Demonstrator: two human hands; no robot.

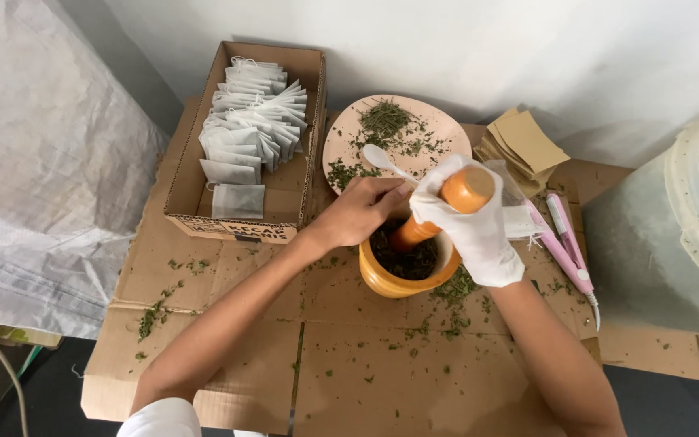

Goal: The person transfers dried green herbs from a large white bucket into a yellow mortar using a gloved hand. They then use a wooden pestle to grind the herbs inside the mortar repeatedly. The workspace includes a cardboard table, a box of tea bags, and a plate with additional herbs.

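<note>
An orange mortar (390,282) full of dark dried leaves stands on flattened cardboard. My right hand (471,226), in a white glove, grips an orange pestle (455,198) that leans into the bowl. My bare left hand (357,212) rests on the mortar's far left rim, fingers curled over it. Just behind them a pink plate (438,121) carries crumbled green herbs and a white spoon (383,160).
A cardboard box (188,174) of white filter sachets sits at the back left. Brown paper envelopes (523,146) and a pink handheld tool (564,243) lie to the right. A translucent tub (689,218) stands far right, a woven sack (34,162) on the left. Herb crumbs litter the cardboard (349,372).
</note>
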